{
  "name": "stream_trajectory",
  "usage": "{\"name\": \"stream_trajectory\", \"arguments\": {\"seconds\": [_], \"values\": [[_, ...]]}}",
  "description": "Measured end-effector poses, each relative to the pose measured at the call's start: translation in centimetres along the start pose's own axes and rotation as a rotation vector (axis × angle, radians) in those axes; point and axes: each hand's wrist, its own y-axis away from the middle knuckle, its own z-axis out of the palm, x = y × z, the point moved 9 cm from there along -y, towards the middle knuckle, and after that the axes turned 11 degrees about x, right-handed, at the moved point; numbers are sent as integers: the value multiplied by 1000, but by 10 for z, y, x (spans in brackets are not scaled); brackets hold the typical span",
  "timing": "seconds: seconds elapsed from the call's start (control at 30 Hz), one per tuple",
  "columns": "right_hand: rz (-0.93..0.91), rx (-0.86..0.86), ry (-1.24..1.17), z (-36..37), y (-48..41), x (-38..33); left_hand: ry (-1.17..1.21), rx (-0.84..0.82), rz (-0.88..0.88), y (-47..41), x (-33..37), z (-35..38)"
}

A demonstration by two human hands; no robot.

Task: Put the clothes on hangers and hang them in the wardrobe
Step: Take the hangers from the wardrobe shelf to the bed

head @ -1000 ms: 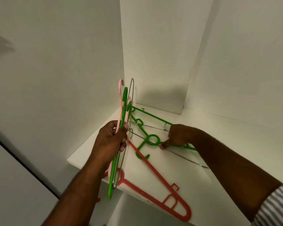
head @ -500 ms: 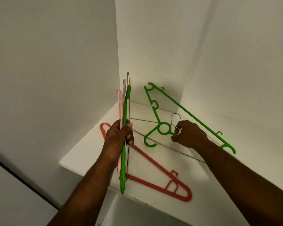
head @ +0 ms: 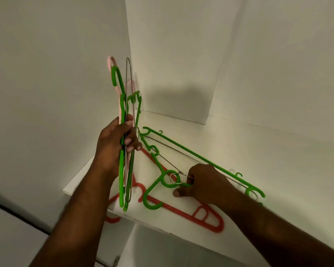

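Note:
My left hand [head: 117,145] grips an upright bundle of hangers [head: 125,116]: green, pink and thin wire ones. On the white wardrobe shelf [head: 181,124] my right hand [head: 202,183] holds the neck of a green hanger [head: 191,151] together with the hook of a wire hanger [head: 176,179]. Both lie low over the shelf. Under them a red hanger [head: 206,218] lies flat, its left end sticking out past the shelf's front edge. No clothes are in view.
White wardrobe walls close the shelf in on the left [head: 56,74] and at the back [head: 172,54], with a recessed corner at the right. Below the shelf's front edge [head: 143,223] is an open gap.
My right hand has brought the green hanger down from its raised, tilted pose to lie low over the shelf. The bundle in my left hand has risen and fanned out slightly.

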Motion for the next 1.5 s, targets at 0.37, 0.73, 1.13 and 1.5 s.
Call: {"name": "stream_trajectory", "arguments": {"seconds": [0.37, 0.73, 1.13, 1.5], "values": [[-49, 118, 126, -8, 4, -27, 49, -41, -171, 9, 1, -6], [226, 331, -501, -76, 28, 46, 22, -73, -120, 35, 37, -8], [24, 537, -601, -90, 140, 40, -218, -191, -95, 180, -17, 136], [92, 382, -920, -71, 254, 104, -273, -235, -243, 273, -78, 201]]}}
